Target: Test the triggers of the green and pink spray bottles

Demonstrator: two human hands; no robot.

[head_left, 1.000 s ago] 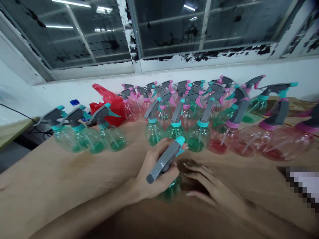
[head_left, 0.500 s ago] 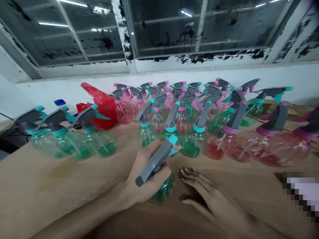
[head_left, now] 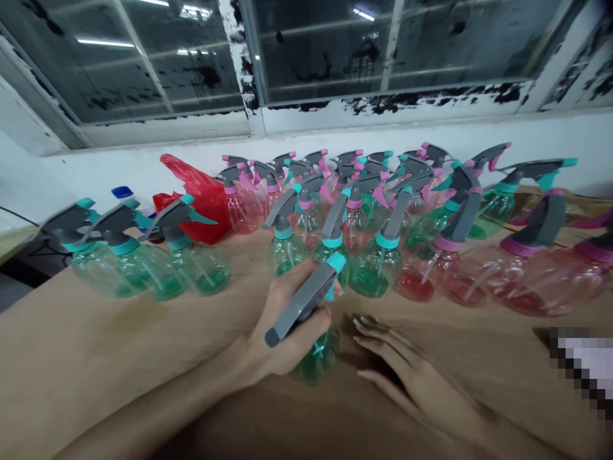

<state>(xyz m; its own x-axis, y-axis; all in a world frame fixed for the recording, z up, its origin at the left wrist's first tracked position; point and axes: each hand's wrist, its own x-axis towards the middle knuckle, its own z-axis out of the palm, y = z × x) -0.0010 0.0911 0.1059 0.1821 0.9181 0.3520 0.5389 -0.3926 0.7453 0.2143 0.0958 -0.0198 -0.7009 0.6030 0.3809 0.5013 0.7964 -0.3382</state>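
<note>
Left of the left hand's fingers, three green bottles [head_left: 205, 265] sit close together, perhaps grouped by colour; whether the deeper green inside is liquid or tinted plastic, I cannot tell. The left hand [head_left: 278, 303] has its fingers wrapped around the neck of a green spray bottle [head_left: 316, 361], seemingly steadying it over the worktop [head_left: 143, 396]. The right hand [head_left: 414, 370] holds nothing, its fingers loosely spread beside that bottle. Beyond them, rightward, pink bottles [head_left: 424, 275] contain slanting tubes.
</note>
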